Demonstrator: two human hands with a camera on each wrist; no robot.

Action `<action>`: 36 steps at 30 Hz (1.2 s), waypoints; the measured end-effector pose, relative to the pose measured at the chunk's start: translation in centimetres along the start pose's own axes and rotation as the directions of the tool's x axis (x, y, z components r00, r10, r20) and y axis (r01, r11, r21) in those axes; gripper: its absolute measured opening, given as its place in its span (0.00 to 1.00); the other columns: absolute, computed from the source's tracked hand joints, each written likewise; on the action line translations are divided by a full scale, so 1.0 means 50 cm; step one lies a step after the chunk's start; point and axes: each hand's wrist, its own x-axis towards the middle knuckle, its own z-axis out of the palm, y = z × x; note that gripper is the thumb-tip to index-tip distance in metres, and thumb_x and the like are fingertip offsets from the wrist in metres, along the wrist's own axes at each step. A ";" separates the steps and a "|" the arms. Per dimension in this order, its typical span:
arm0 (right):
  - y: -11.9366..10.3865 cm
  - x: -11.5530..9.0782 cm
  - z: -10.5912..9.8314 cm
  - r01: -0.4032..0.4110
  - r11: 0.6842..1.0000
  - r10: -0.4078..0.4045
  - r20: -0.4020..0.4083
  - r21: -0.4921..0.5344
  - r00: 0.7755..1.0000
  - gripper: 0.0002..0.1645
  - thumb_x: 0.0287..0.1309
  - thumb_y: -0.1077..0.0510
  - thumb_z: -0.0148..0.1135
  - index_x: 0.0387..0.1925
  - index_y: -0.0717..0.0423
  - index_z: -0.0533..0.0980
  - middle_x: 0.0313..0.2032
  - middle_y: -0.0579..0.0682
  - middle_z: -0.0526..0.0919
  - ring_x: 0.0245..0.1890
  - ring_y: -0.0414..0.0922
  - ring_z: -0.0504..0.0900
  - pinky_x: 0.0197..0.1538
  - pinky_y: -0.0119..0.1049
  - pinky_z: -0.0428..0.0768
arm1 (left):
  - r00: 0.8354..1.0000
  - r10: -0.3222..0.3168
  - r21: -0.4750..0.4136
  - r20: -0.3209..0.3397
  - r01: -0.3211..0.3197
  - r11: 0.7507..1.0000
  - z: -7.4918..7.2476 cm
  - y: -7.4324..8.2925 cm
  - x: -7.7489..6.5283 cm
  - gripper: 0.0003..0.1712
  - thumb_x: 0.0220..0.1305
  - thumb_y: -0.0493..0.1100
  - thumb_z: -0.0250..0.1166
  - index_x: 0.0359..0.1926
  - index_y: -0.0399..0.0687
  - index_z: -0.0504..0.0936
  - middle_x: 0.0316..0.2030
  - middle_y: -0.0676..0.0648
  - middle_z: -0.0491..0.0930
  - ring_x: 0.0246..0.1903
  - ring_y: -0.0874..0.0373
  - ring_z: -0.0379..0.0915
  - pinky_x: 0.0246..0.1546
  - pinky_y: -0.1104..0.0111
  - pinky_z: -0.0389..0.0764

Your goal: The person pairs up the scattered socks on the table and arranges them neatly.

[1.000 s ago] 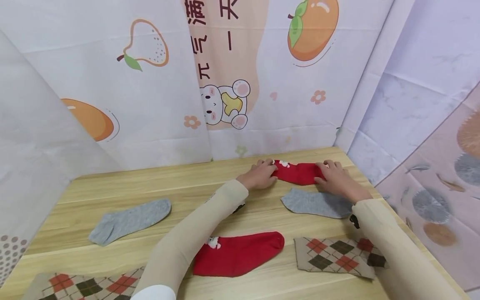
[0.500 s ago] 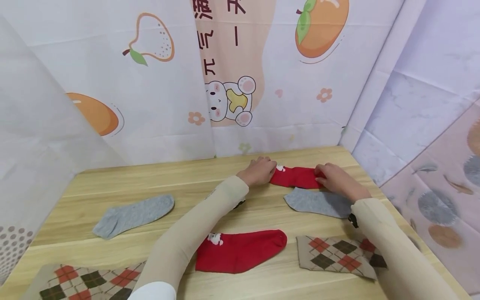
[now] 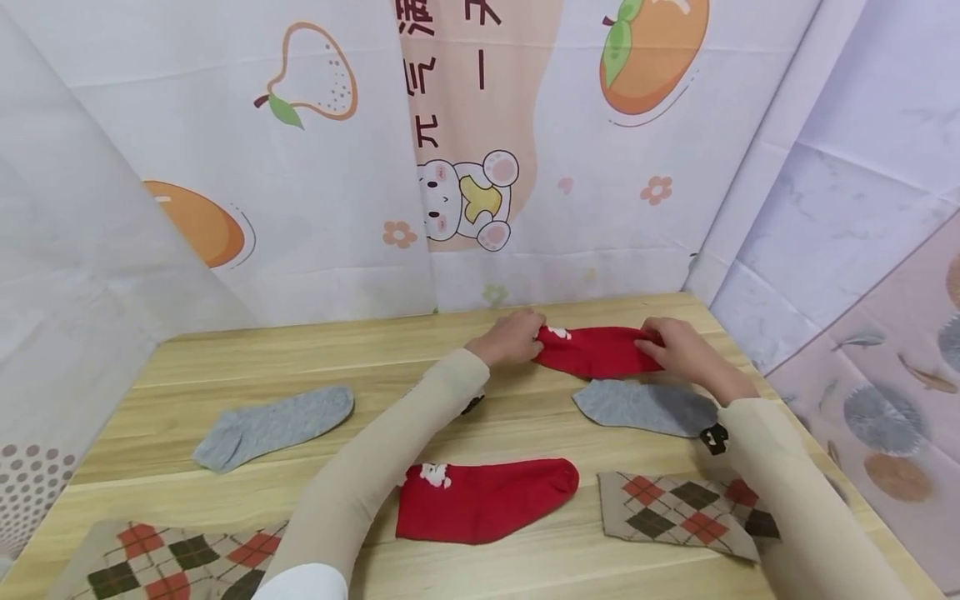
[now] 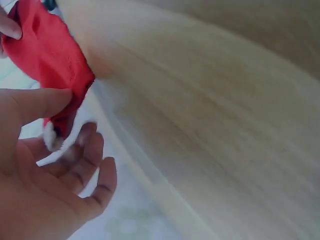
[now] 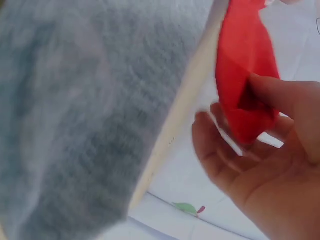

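Note:
A red sock [image 3: 600, 352] with a white animal figure near its cuff stretches between both hands at the back right of the table. My left hand [image 3: 512, 337] pinches the cuff end, thumb on top in the left wrist view, where the sock [image 4: 52, 52] hangs from it. My right hand [image 3: 681, 350] pinches the toe end between thumb and fingers; the right wrist view shows the sock's tip [image 5: 250, 117] in that grip. Just in front of the held sock lies a grey sock [image 3: 645, 407], partly under the right wrist.
A second red sock [image 3: 487, 500] lies front centre, partly behind the left sleeve. Another grey sock [image 3: 277, 425] is at the left. Argyle socks lie front left [image 3: 176, 562] and front right [image 3: 678, 512]. A printed curtain [image 3: 337, 208] stands behind the wooden table [image 3: 517, 433].
The red sock between the hands first draws shorter and bunches, then is pulled out straighter and smoother. The right hand has shifted slightly right. The head view has turned a little.

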 end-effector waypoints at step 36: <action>-0.051 -0.033 0.013 0.041 0.986 -0.030 -0.070 0.160 0.997 0.07 0.67 0.56 0.63 0.34 0.54 0.78 0.13 0.43 0.70 0.14 0.41 0.68 0.23 0.34 0.70 | 0.998 -0.024 -0.546 -0.052 -0.008 0.838 -0.054 -0.050 -0.147 0.25 0.69 0.35 0.63 0.64 0.39 0.68 0.38 0.44 0.85 0.36 0.58 0.79 0.38 0.69 0.77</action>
